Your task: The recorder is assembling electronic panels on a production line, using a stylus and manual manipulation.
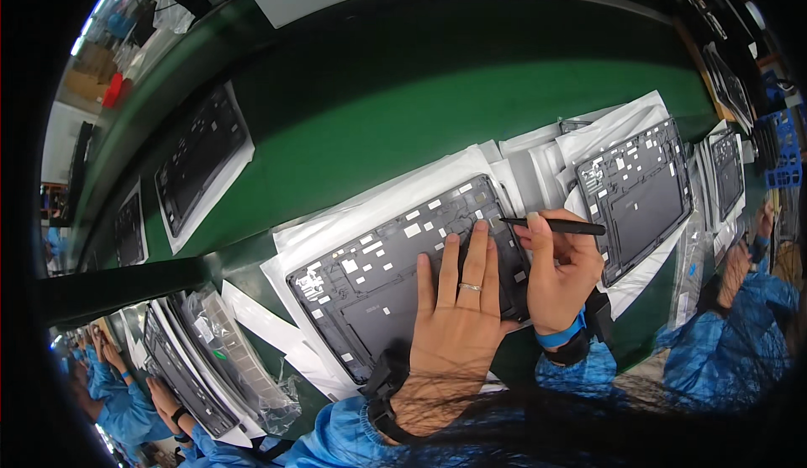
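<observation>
Two hands work one dark grey flat device shell [395, 274] — left hand [458, 317] pressing flat, fingers spread; right hand [559, 270] pinching a thin black stylus [555, 226] on its corner.

Your left hand [458, 317] lies flat on the panel [395, 283] at frame centre, which sits on a sheet [336, 224] on the belt [378, 106]. Your right hand [559, 270], just right of it, holds a stylus [555, 226] w/ tip at the panel's upper-right corner. A 2nd panel [639, 195] lies to the right, a 3rd [202, 157] upper left. Bagged panels [227, 350] stack at lower left, next to another person's hands [164, 396].
</observation>
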`<control>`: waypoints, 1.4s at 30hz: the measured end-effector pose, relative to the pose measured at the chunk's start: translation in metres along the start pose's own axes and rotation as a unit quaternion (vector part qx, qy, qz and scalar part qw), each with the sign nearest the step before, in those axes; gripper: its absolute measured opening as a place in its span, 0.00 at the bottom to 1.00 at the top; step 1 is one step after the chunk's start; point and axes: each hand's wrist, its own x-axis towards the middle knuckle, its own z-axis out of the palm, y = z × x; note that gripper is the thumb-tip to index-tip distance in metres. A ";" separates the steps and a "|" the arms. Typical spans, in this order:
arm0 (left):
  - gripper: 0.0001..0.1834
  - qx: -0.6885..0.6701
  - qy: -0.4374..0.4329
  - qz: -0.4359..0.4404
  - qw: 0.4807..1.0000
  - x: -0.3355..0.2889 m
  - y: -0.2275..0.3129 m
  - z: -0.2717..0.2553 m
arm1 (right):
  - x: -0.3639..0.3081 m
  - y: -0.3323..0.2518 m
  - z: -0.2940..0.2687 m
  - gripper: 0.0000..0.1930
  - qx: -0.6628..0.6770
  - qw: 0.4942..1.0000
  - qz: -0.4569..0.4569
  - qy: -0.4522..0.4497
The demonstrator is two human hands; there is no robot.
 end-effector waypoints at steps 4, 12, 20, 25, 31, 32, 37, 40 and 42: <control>0.59 -0.003 -0.004 -0.003 1.000 0.000 0.000 0.000 | 0.000 0.000 0.000 0.06 -0.039 0.999 -0.023 -0.014; 0.59 0.009 -0.002 -0.001 1.000 0.002 0.002 0.002 | 0.000 0.008 -0.002 0.06 -0.072 0.996 -0.060 -0.001; 0.57 0.048 -0.060 0.012 0.997 0.010 0.009 -0.018 | -0.001 0.004 -0.001 0.08 -0.068 0.996 -0.057 -0.011; 0.54 -0.022 -0.004 0.007 1.000 -0.005 -0.005 -0.046 | 0.000 0.008 -0.015 0.08 0.065 0.973 -0.213 0.066; 0.22 -0.191 0.180 -0.387 0.884 -0.113 -0.097 -0.050 | -0.001 0.011 0.005 0.10 -0.068 0.984 -0.148 -0.068; 0.19 -0.281 0.160 -0.390 0.862 -0.116 -0.105 -0.048 | -0.002 0.013 0.006 0.12 -0.037 0.991 -0.108 -0.069; 0.10 -0.156 0.245 -0.330 0.898 -0.104 -0.093 -0.032 | 0.002 0.022 -0.009 0.16 -0.050 0.993 -0.086 -0.070; 0.08 -0.178 0.291 -0.300 0.891 -0.108 -0.094 -0.029 | -0.003 0.015 -0.002 0.14 0.013 0.995 -0.069 -0.070; 0.07 -0.189 0.342 -0.281 0.876 -0.112 -0.089 -0.029 | -0.005 0.016 -0.003 0.14 -0.002 0.995 -0.074 -0.074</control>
